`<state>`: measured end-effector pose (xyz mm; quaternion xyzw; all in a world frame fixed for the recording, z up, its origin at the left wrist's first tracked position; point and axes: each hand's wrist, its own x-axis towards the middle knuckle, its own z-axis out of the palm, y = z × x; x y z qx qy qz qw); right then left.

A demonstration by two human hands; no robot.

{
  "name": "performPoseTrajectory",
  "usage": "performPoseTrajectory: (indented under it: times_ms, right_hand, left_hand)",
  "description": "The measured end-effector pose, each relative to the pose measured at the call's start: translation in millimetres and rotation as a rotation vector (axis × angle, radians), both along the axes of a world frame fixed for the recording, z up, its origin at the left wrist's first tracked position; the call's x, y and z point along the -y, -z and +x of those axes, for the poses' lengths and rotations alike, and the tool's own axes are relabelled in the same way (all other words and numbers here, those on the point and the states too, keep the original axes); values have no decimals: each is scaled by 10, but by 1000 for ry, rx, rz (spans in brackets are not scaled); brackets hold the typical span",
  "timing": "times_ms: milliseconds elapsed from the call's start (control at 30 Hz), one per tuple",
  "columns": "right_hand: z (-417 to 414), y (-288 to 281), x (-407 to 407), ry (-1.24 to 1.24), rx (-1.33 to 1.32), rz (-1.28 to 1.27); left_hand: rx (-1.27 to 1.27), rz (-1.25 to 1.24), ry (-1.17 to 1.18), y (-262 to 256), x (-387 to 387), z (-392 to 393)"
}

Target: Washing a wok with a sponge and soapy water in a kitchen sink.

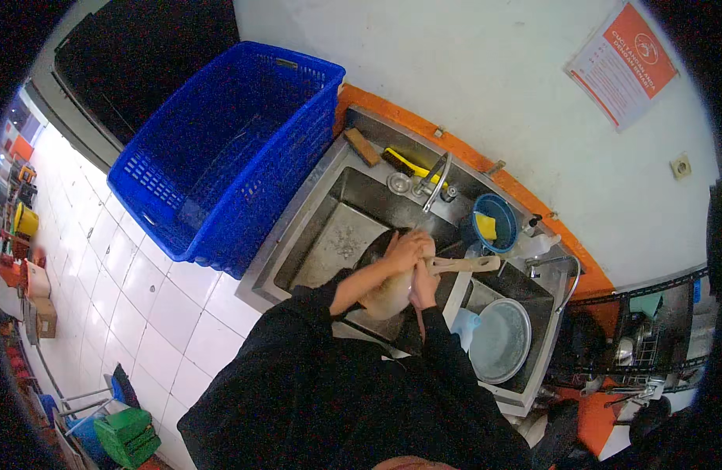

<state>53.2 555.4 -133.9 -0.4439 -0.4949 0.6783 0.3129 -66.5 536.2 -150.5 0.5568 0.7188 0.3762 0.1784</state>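
Observation:
A beige pan (390, 294) is tilted over the left basin (352, 235) of a stainless steel sink. Its pale handle (463, 265) points right, across the divider. My right hand (424, 286) grips the pan close to the base of the handle. My left hand (406, 249) reaches across and rests on the pan's upper part, fingers near the far edge. Whether anything lies under that palm is hidden. The curved tap (437, 185) stands just beyond both hands. A dark round shape (375, 249) shows behind the pan, partly covered by my left forearm.
Along the sink's back ledge are a brown block (362, 147), a yellow-handled brush (413, 165) and a metal strainer (399, 183). A blue bucket (495, 217) holds a yellow sponge (486, 226). In the right basin sits a round metal bowl (500, 341). A large blue crate (231, 153) stands left.

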Motion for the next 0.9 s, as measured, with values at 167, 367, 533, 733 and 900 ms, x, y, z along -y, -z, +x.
performPoseTrajectory:
  times_ms: [167,367,533,733,900]
  right_hand:
    - [28,-44,-85,331,-41,-221]
    - [493,-87,-183,129,-396,-329]
    - [798,-472,-197,108,-367,-307]
    - [1369,-407,-426,-113,-186,-164]
    - [1486,-202,-628,25,195,285]
  left_hand:
    - [-55,128,85,-211,545,338]
    - [35,198,-276,520,1341,443]
    - [1802,-342,-506,788,1122,216]
    - [2191,-151,-218,681,662,-18]
    - [2291,265,22,428,629,-67]
